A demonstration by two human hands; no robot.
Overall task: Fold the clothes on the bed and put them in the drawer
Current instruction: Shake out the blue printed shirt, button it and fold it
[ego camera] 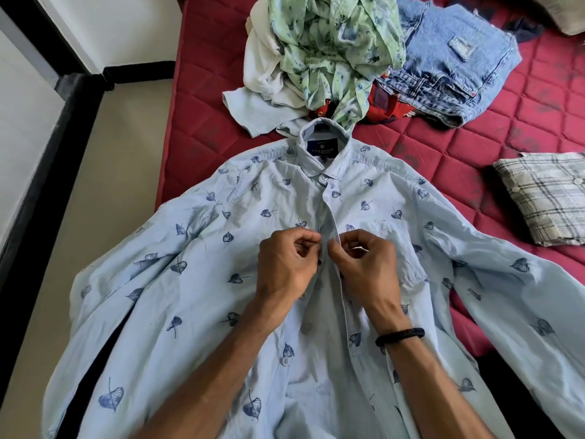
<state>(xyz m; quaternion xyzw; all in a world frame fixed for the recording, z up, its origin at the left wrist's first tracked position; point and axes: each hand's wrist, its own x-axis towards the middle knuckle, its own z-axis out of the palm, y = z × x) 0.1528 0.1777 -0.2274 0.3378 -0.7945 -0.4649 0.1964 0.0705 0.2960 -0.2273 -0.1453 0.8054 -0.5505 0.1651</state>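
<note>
The light blue shirt [196, 280] with the dark leaf print lies face up on the red mattress [538, 122], collar pointing away from the person, and I take it as the landmark for all places. Both hands are together over its front placket, at chest height of the shirt. The left hand [285, 264] pinches the left edge of the opening and the right hand [364, 267], with a black band on the wrist, pinches the other edge; it seems they are closing a button, but the button itself is hidden between the fingers. The top button under the collar looks closed already, and below the hands the front is open, with one white button [286, 361] visible.

So the step is the preparing of the shirt before the folding. The next move, I think, needs a fine push of the button through its hole, then the sleeves can be brought in.

Beyond the collar there is a pile of clothes: a green flowered garment [342, 49], a white one, something red and blue jeans [459, 68]. Right of the shirt a folded checked cloth [547, 198] lies well apart. The left sleeve of the shirt hangs over the mattress edge towards the floor [120, 172], so there is little support on that side; free mattress is between the shirt and the checked cloth
</note>
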